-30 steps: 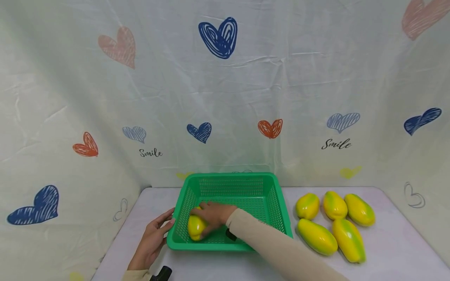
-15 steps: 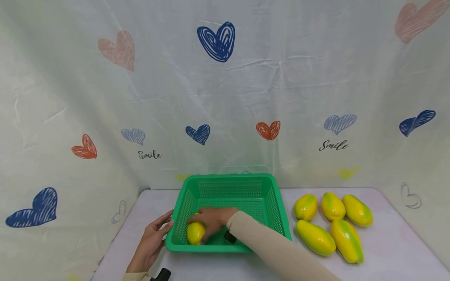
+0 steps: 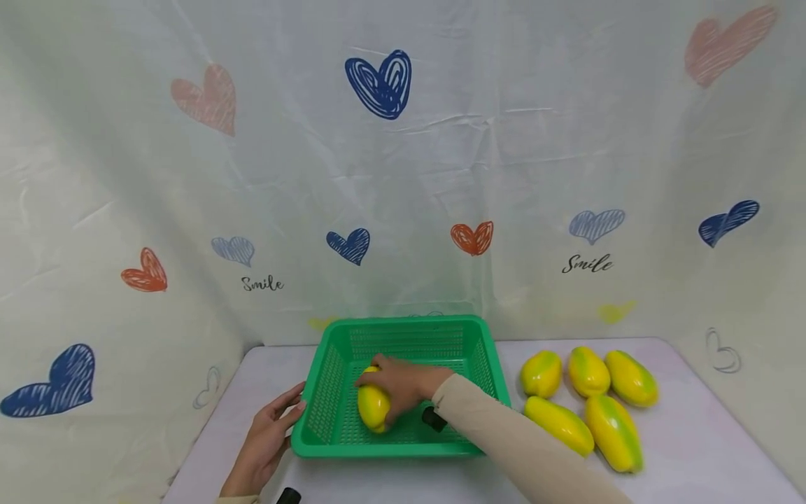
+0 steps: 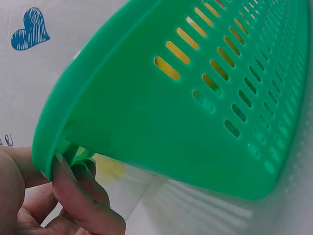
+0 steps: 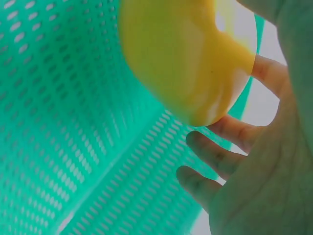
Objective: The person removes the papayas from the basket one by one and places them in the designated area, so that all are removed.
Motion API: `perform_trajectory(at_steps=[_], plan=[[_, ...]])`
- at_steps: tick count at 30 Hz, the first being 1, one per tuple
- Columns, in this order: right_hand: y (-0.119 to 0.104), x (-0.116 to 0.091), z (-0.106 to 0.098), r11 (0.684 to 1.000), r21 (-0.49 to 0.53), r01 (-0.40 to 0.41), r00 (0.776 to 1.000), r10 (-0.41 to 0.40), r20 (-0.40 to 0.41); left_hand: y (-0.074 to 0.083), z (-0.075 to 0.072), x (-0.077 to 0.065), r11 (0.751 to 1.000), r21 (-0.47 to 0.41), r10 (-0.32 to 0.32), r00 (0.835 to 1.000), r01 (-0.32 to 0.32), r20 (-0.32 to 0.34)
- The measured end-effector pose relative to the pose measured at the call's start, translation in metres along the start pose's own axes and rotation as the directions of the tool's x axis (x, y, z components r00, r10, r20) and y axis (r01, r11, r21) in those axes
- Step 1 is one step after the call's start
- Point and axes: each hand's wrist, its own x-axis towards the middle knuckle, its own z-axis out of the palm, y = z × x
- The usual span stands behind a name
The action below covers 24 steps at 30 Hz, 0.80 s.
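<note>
A green plastic basket (image 3: 384,451) with slotted walls stands on the table. My left hand (image 3: 263,439) holds its left rim; in the left wrist view the fingers (image 4: 80,200) curl under the rim's edge. Inside the basket, toward its left side, my right hand (image 3: 406,381) grips a glossy yellow-green papaya (image 3: 371,407) from above. The right wrist view shows this papaya (image 5: 181,58) between thumb side and fingers, with two of the fingers (image 5: 198,183) extended apart from it. The palm hides part of the fruit in the head view.
Several more papayas (image 3: 613,432) lie grouped on the white table (image 3: 693,448) to the right of the basket. The right sleeve (image 3: 516,441) crosses the basket's front right corner. A curtain (image 3: 403,175) printed with hearts hangs behind the table.
My right hand has carried the papaya rightward and slightly away from the basket's front left corner. The left hand stays at the rim. The head view has tilted and shifted a little.
</note>
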Motion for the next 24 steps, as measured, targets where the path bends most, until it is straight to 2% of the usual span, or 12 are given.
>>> perform_trajectory(at_steps=[5, 11, 24], plan=[[0.009, -0.019, -0.010, 0.999, -0.047, -0.007, 0.998, 0.004, -0.068, 0.000, 0.000, 0.001, 1.000, -0.004, -0.011, 1.000, 0.011, 0.005], [0.017, -0.046, -0.020, 0.999, -0.051, 0.007, 0.991, -0.013, -0.134, 0.000, -0.001, 0.002, 1.000, -0.004, -0.017, 1.000, 0.017, 0.017], [0.027, -0.108, -0.032, 0.996, -0.083, 0.039, 0.960, -0.061, -0.275, -0.001, -0.001, 0.004, 1.000, -0.003, -0.026, 1.000, 0.026, 0.011]])
